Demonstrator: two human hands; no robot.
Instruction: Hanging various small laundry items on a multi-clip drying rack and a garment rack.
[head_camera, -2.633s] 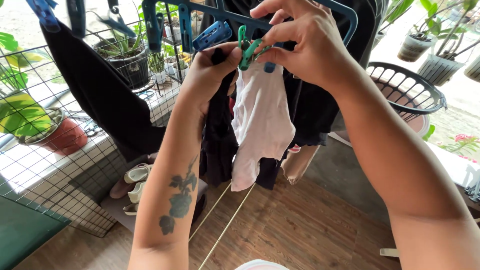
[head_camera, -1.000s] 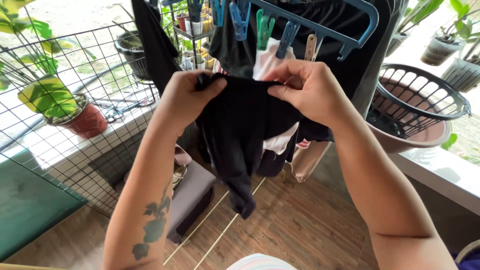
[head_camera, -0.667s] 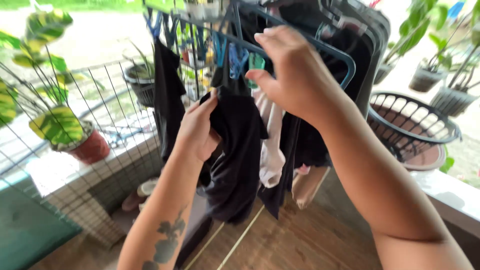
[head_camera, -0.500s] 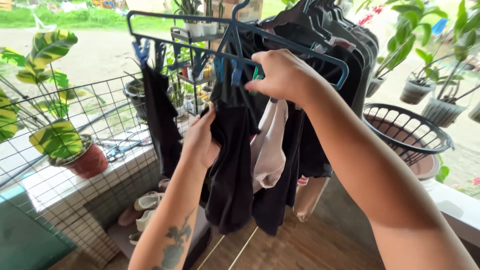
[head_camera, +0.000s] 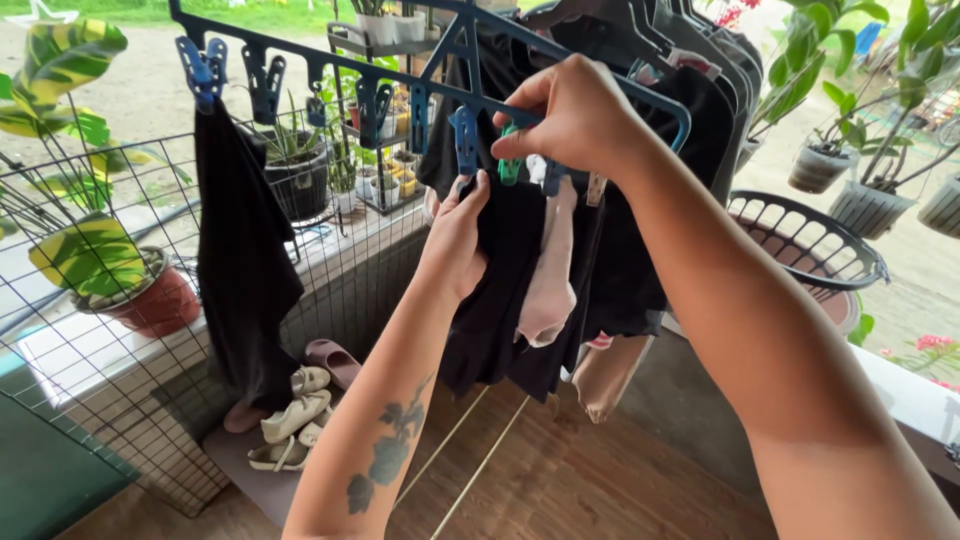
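Since half a second ago: left hand (head_camera: 457, 240) raised, black garment (head_camera: 500, 290) bunched in closed fingers, top edge now just under blue peg (head_camera: 464, 140). Right hand (head_camera: 565, 115) above-right, pinching green peg (head_camera: 510, 165). Garment hanging long-axis vertical below left hand.

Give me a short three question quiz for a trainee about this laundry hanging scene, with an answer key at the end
1. True or false: the left hand holds a black garment up at a blue peg.
2. Which colour is the peg nearest the right hand's fingertips? A red, B green, C yellow.
3. What lies on the floor below the black cloth hanging by the wire fence?

Key: 1 true. 2 B, the green peg. 3 Light-coloured shoes and a pink slipper.
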